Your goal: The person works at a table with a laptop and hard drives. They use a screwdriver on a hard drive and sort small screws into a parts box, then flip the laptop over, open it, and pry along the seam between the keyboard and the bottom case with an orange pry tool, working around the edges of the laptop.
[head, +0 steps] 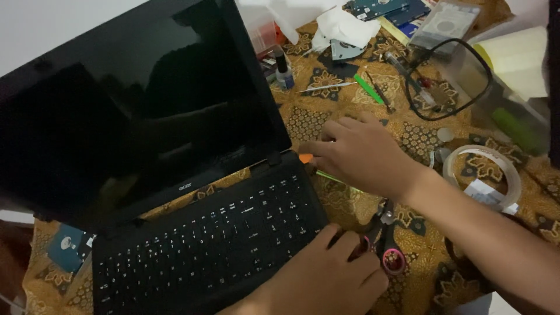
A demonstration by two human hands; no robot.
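The right hand (359,153) is pinching fingers together on a small orange pry tool (305,158), pushing it at the black laptop's (204,233) right hinge corner, while the left hand (326,277) is lying flat, fingers apart, on the near right palm rest as if steadying it; a clear tape roll (483,169) with a white tag is lying far right on the patterned cloth (431,274)

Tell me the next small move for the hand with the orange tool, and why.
Probably slide the orange tool further along the seam by the laptop hinge: the right hand has its tip at that corner, while the left hand rests on the laptop's front corner.
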